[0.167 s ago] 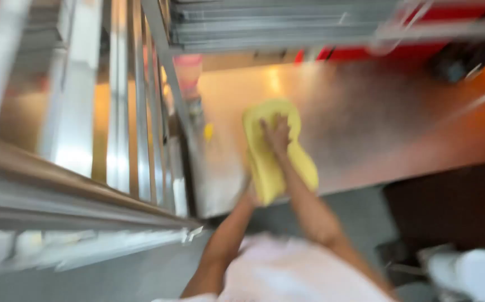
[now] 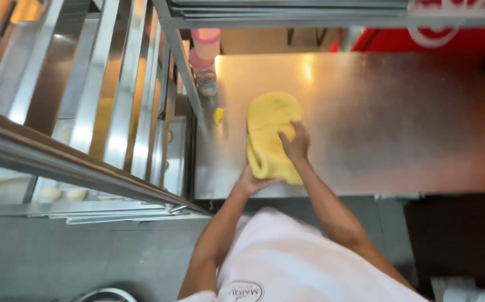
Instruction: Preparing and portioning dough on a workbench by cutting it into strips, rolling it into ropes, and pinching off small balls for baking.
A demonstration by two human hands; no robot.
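Note:
A large slab of yellow dough (image 2: 270,126) lies on the steel worktable (image 2: 399,117), near its left end. My right hand (image 2: 294,142) presses flat on top of the dough with fingers spread. My left hand (image 2: 252,182) cups the dough's near edge at the table's front rim, fingers tucked under the folded part. A small yellow scrap of dough (image 2: 218,115) sits on the table just left of the slab.
A tall metal tray rack (image 2: 102,112) stands left of the table, with pale dough pieces (image 2: 63,193) on a lower tray. A pink and white container (image 2: 204,59) sits at the table's far left corner. A red object (image 2: 421,39) lies behind the table.
The view has steadied and sharpened. My right hand has slid from the dough's top middle toward its right side; the left hand stays at the near edge.

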